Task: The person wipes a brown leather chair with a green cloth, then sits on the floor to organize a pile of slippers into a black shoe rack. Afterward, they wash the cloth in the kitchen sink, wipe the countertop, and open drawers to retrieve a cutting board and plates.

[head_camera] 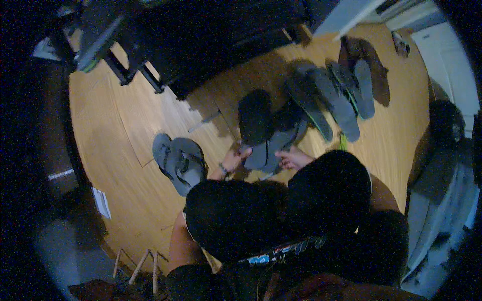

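Observation:
On the wood floor before me is a pair of dark slippers, its left slipper [257, 156] showing a grey heel and a dark front. Its right slipper [284, 137] lies at an angle beside it, partly in shadow. My left hand [235, 158] grips the left slipper at the heel's left edge, thumb on top. The thumb and fingers of my right hand [294, 158] are at the heel edge of the right slipper and seem to pinch it. To the left, a pair of grey flip-flops [184, 163] stands with the two partly overlapping.
Several grey flip-flops [337, 101], some green-edged, stand in a row at right. Behind them lies a brown item [371, 64]. Black furniture [233, 37] fills the far side, with dark metal legs [150, 77]. A white paper [101, 202] lies at the left edge of the floor.

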A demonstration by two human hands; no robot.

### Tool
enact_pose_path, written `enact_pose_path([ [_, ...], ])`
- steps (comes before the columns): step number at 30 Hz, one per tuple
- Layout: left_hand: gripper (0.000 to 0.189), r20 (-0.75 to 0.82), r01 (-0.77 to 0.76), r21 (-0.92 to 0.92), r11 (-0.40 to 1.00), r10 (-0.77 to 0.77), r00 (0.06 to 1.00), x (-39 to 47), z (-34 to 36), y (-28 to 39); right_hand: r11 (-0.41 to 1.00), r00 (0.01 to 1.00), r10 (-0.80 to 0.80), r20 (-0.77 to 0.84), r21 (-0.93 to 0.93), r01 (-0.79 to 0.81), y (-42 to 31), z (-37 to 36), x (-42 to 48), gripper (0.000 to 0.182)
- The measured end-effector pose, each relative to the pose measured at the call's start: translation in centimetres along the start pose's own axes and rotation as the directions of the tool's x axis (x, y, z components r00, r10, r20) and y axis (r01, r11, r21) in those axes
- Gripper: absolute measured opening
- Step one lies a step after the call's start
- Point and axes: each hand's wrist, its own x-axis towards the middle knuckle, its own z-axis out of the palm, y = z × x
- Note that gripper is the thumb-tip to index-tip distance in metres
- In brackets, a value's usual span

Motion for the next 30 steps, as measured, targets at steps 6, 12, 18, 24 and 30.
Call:
enact_pose_path([
  [6, 0.053, -0.019, -0.208, -0.345, 0.915, 0.215, 0.976, -2.8, -3.6, 6.1, 0.938, 0.94, -0.332, 0.074, -0.076, 0.338, 1.5, -5.1, -5.1, 0.04],
  [12, 0.048, 0.006, -0.549, 0.101, 0.829, 0.552, 0.834, -2.4, -5.8, 20.1, 0.708, 0.645, -0.706, -0.291, -0.317, 0.632, 0.8, -11.5, -3.6, 0.045],
  [18, 0.048, -0.174, -0.728, -0.239, 0.643, 0.709, 0.683, 0.2, -2.8, 32.4, 0.274, 0.033, -0.797, -0.603, -0.313, 0.909, -14.7, -10.3, -11.7, 0.054],
  [24, 0.054, -0.341, -0.673, -0.51, 0.536, 0.592, 0.73, 3.4, -1.9, 41.7, 0.07, 0.001, -0.907, -0.421, -0.15, 0.986, -26.9, -7.0, -20.8, 0.038],
  [30, 0.058, -0.288, -0.531, -0.652, 0.542, 0.47, 0.834, 3.1, -1.5, 44.9, 0.306, 0.304, -0.882, -0.36, 0.053, 0.951, -33.9, -6.7, -22.0, 0.027],
])
